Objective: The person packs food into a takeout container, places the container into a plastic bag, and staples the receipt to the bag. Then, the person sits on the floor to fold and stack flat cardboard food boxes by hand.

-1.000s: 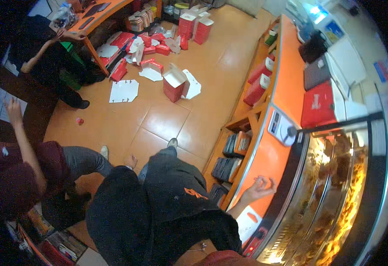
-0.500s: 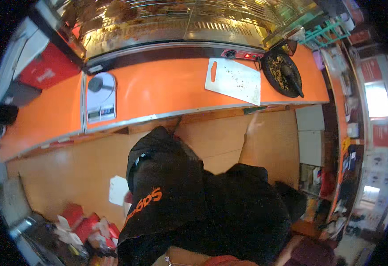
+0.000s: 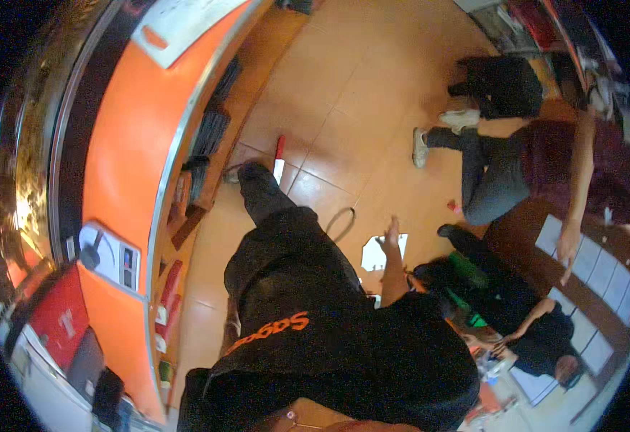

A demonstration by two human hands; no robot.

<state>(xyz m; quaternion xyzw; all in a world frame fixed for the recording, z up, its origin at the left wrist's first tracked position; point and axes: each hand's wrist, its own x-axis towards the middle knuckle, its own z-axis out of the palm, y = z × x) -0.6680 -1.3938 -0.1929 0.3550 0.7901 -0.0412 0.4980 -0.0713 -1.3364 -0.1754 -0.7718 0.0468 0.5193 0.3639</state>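
My right hand (image 3: 392, 232) is held out in front of my body, fingers stretched apart, holding nothing that I can see. Behind it in the view, a white sheet-like piece (image 3: 374, 253) shows low down; I cannot tell whether they touch. Of my left arm only a strip of skin (image 3: 233, 325) shows beside my dark clothing, and its fingers are hidden. Past my dark trouser leg, a long thin thing (image 3: 279, 160), red at one end and white at the other, appears to lie on the tiled floor.
Along the left runs an orange counter (image 3: 131, 155) with a white cutting board (image 3: 178, 32), a kitchen scale (image 3: 117, 259) and a red box (image 3: 59, 313). Dark stacked items (image 3: 212, 137) fill its shelf. One person (image 3: 498, 169) sits at the right; another (image 3: 545, 338) is at the lower right.
My view has swung to the right. The counter now runs down the left side, and two other people have come into sight. My right hand stays stretched out with its fingers apart.
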